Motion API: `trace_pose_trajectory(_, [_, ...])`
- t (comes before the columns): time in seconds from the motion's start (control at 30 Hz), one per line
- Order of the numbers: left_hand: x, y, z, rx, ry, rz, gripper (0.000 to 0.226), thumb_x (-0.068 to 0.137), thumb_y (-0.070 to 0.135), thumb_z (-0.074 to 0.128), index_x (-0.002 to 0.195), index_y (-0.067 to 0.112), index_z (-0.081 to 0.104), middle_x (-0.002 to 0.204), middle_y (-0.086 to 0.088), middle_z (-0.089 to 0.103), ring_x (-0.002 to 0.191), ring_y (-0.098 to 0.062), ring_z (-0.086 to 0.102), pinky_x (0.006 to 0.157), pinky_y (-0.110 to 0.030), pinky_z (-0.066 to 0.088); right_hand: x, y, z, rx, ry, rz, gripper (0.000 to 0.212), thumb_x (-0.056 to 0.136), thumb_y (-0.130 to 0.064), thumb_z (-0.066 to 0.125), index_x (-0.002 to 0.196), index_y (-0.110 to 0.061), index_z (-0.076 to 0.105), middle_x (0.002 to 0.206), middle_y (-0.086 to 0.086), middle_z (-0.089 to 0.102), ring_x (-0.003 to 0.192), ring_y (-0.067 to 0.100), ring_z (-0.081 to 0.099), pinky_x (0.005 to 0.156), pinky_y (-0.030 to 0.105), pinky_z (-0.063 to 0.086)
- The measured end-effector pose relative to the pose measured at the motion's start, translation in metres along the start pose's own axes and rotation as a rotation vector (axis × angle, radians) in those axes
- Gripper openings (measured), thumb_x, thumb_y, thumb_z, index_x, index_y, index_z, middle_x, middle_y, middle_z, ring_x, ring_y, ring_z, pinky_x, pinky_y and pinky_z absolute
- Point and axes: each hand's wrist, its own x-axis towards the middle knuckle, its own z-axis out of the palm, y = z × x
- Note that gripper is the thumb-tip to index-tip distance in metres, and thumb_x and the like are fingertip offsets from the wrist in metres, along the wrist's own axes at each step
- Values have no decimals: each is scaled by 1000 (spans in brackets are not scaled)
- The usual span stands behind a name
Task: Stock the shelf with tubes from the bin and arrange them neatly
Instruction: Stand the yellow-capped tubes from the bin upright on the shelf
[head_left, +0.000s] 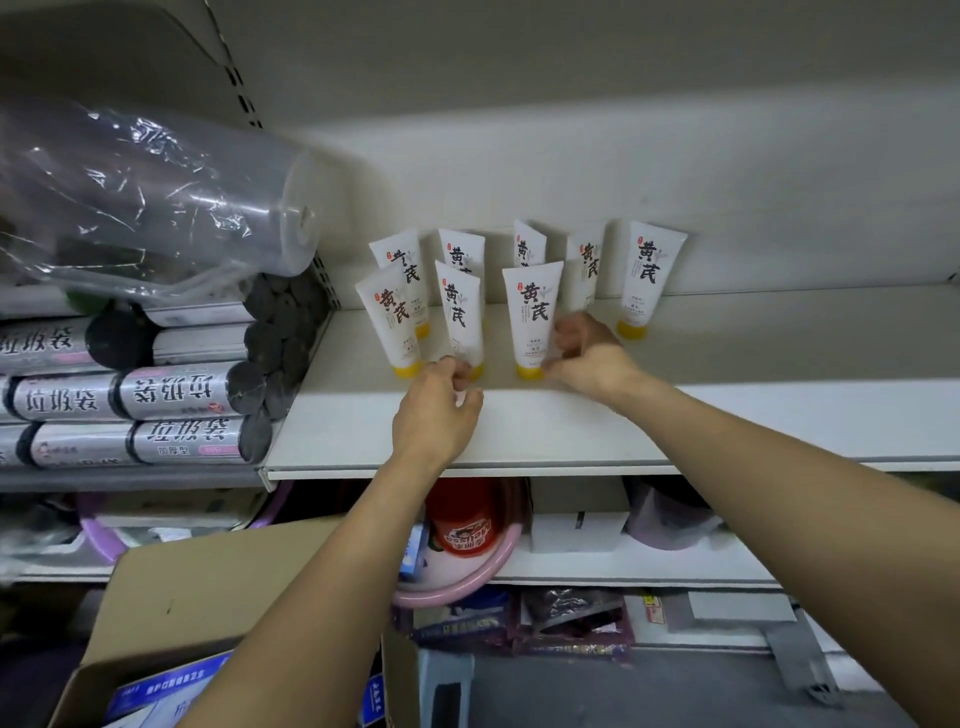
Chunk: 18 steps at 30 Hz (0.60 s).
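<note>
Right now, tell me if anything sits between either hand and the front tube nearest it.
Nothing visible does. The left hand pinches the middle front tube at its cap, and the right hand pinches the right front tube near its cap.

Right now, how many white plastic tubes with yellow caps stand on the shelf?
8 white plastic tubes on the shelf: five in the back row, three in the front row. Others might hide behind those.

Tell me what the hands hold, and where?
Left hand pinches the middle front tube at its cap; right hand pinches the right front tube near its cap.
</note>
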Motion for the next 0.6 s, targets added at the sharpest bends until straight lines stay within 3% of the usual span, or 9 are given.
trace_pose_trajectory(0.1, [-17,10,-2,87,-94,22,30,90,37,57,118,25,56,106,10,59,95,-15,60,81,-31,47,-35,12,-26,-197,76,-21,37,87,-21,63,122,-15,51,117,4,58,109,26,58,92,37,49])
trace_pose_trajectory(0.27, [-61,53,10,161,-108,129,30,91,38,56,119,27,55,110,10,60,98,-15,60,83,-34,49,-112,31,-81,-614,68,-159,38,92,-27,53,129,-19,47,132,-2,53,117,23,53,89,35,42])
trace_pose_trajectory(0.4, [-93,96,37,206,-156,242,32,91,40,55,121,26,54,114,8,59,100,-15,59,82,-34,49,-166,58,-124,-733,75,-191,41,92,-28,50,132,-20,45,135,-1,51,121,23,48,95,36,39])
trace_pose_trajectory(0.6, [-140,165,101,219,-292,359,30,90,41,56,118,29,55,110,9,60,100,-17,60,84,-38,51,-242,119,-204,-836,111,-93,35,91,-35,50,124,-24,50,125,0,56,115,23,52,90,37,42])
